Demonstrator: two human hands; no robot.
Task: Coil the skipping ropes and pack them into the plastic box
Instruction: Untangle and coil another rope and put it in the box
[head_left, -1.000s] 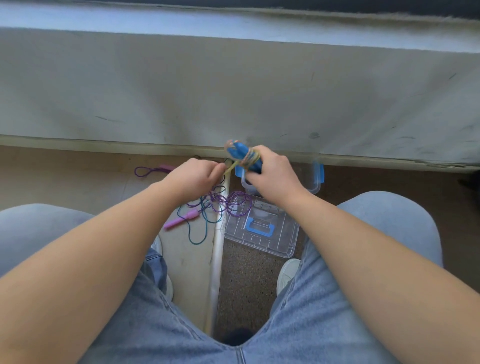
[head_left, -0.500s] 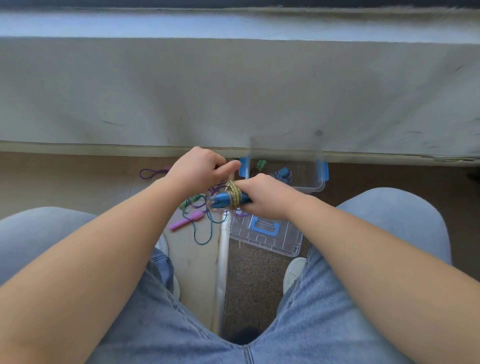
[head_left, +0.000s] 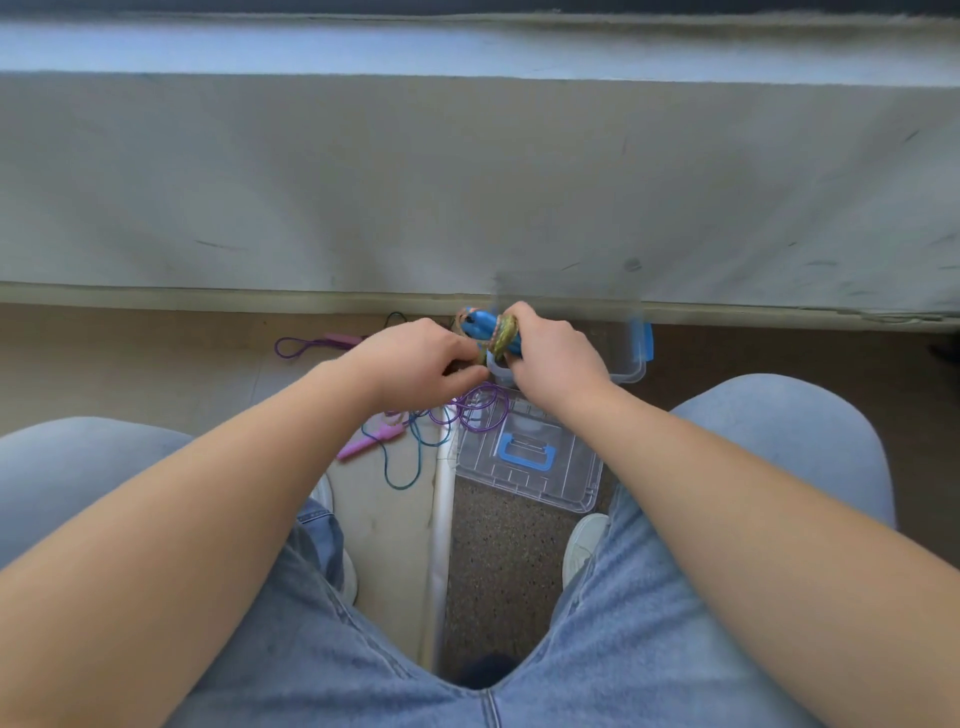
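Raised and carried farther in the last half second, the blue-handled rope (head_left: 487, 332) is now over the near-left corner of the plastic box (head_left: 631, 366), no longer low above the lid (head_left: 530, 470).

Reading left to right:
- **Loose ropes:** The purple rope (head_left: 480, 415) and a pink handle (head_left: 363, 447) lie tangled on the floor.
- **Left hand:** We see the left hand (head_left: 415, 364) now at the near-left side of the bundle rather than above it. Its fingers are curled and appear to pinch the free cord.
- **Bundle:** Olive cord is wound around the paired blue handles.
- **Right hand:** The right hand (head_left: 556, 358) has its fingers clenched around the handles and windings.
- **Box:** It stands open on the floor against the wall, and what it contains is hidden from us.

We judge the winding on this rope to be nearly complete. The next step would be to secure the cord end and lower the bundle into the box. The loose ropes are not yet coiled.
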